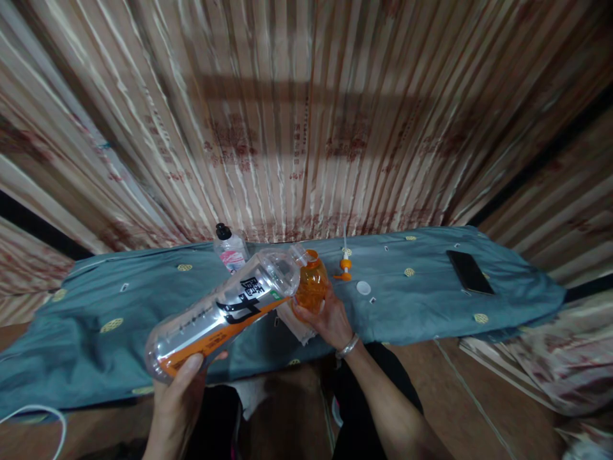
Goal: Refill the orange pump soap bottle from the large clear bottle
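My left hand [184,383] is wrapped round the lower end of a large clear plastic bottle [225,313] with an orange and silver label and black characters. The bottle lies tilted, its uncapped neck at the mouth of an orange see-through bottle [312,281]. Whether the two rims touch I cannot tell. Closed round the side of the orange bottle is my right hand [330,316], with a silver bracelet at the wrist. An orange and white pump head [345,267] with a clear tube and a round white lid [363,288] lie to the right.
Behind the large bottle stands a clear bottle with a black cap [230,246]. Something pale and flat, perhaps tissue [295,326], lies under the hands. A black phone [469,272] rests on the green patterned cloth [416,306]. A striped curtain [297,128] hangs behind; a white cable [60,418] curls at lower left.
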{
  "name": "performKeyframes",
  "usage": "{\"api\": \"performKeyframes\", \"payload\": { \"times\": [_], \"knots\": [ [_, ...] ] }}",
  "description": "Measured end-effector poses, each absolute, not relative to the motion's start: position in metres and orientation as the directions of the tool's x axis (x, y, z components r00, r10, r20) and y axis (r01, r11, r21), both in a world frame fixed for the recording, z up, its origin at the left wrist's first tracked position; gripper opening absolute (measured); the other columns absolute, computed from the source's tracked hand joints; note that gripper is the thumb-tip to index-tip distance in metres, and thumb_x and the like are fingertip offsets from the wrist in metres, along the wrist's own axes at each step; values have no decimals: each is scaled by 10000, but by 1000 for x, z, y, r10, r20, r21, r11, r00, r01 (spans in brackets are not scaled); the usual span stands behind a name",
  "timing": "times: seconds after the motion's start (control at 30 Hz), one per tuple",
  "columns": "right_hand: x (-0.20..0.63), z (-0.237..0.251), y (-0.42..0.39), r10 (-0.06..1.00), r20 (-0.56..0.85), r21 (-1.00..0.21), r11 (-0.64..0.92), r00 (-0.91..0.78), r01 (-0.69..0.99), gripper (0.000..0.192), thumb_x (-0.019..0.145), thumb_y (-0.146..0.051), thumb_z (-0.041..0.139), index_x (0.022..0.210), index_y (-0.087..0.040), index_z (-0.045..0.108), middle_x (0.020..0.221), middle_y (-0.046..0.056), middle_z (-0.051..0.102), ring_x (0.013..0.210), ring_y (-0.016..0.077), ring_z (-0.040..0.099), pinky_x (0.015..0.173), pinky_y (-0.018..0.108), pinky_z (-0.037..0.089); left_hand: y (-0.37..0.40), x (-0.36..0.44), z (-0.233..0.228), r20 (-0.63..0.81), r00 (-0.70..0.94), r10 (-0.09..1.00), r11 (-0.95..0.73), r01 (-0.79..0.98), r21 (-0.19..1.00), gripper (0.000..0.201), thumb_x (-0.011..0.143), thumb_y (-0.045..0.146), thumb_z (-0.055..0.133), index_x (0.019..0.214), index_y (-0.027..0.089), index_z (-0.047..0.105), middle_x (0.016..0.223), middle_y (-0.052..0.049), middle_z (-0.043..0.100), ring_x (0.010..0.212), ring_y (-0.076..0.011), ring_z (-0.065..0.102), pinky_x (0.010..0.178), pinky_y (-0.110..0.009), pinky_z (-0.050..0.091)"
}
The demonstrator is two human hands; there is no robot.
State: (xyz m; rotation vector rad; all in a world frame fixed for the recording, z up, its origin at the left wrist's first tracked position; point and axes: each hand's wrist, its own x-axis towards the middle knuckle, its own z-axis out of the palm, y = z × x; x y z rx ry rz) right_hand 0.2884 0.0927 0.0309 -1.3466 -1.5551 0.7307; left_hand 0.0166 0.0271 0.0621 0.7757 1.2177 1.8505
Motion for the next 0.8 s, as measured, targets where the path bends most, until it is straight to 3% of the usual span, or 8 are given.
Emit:
{"api": "performKeyframes", "payload": {
  "times": [0.33,0.43,0.57,0.7,0.8],
  "knots": [
    [290,19,96,958,284,-881,248,31,403,851,863,-477,855,1612,-223,541,1393,154,816,1293,407,793,1130,596,648,18,32,75,27,-483,875,-206,-323,924,638,606,497,1066,1159,275,838,1020,-6,833,855,-196,744,590,-227,631],
    [290,17,96,945,325,-873,287,32,393,822,888,-516,832,1602,-225,547,1491,168,764,1370,400,750,1216,610,585,23,30,74,16,-477,879,-197,-331,923,688,530,507,1089,1122,252,846,981,-31,838,800,-208,750,548,-242,629],
    [290,16,97,949,315,-902,290,29,320,808,912,-539,790,1610,-227,529,1417,148,801,1314,387,779,1153,579,632,30,31,75,-25,-485,874,-168,-351,921,800,413,557,1098,1102,243,841,995,-76,858,780,-248,770,517,-284,635],
    [296,12,101,956,293,-917,273,26,290,792,867,-545,830,1550,-230,583,1348,141,820,1271,385,789,1114,565,648,33,34,81,-64,-483,873,-146,-384,912,734,379,524,1100,999,233,837,923,-47,852,769,-247,778,498,-279,627],
    [302,8,107,965,259,-933,238,45,270,894,782,-562,917,1543,-227,586,1404,163,788,1268,385,782,1124,571,633,36,36,85,-88,-488,868,-137,-407,903,696,335,514,1097,904,225,821,875,-22,843,742,-232,773,484,-263,613]
  ]
}}
